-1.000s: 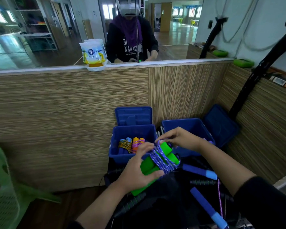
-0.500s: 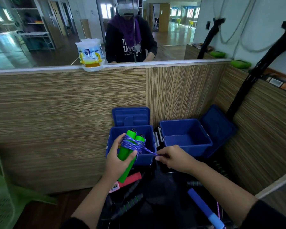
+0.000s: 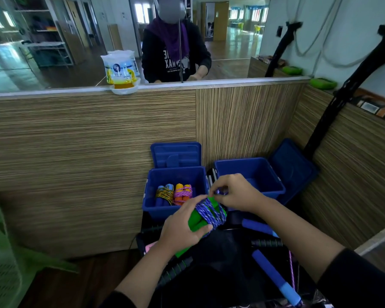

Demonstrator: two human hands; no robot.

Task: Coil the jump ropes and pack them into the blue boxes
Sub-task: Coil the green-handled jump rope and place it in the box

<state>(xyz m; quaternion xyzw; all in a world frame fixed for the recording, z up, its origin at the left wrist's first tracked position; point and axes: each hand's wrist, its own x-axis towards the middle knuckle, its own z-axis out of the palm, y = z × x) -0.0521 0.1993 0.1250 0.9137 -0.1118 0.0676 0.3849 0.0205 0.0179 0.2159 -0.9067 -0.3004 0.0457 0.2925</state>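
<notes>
My left hand [image 3: 182, 230] grips a pair of green jump-rope handles [image 3: 196, 221] wound with blue-purple cord [image 3: 209, 213]. My right hand [image 3: 236, 193] pinches the loose end of that cord just above the bundle. Behind them stand two open blue boxes. The left blue box [image 3: 151, 196] holds a blue-handled coiled rope [image 3: 163, 194] and an orange-handled coiled rope [image 3: 183, 193]. The right blue box [image 3: 273, 178] looks empty as far as I can see inside.
Loose blue handles [image 3: 273, 276], [image 3: 258, 226] and black-green handles [image 3: 267, 242] lie on a dark surface below my hands. Wooden panel walls close in behind and at right. A green plastic chair [image 3: 2, 263] stands at left. A bagged item [image 3: 120, 70] sits on the ledge.
My left hand has lowered the green bundle from in front of the left box toward me. My right hand has come from the cord's stretched end up to the top of the bundle.
</notes>
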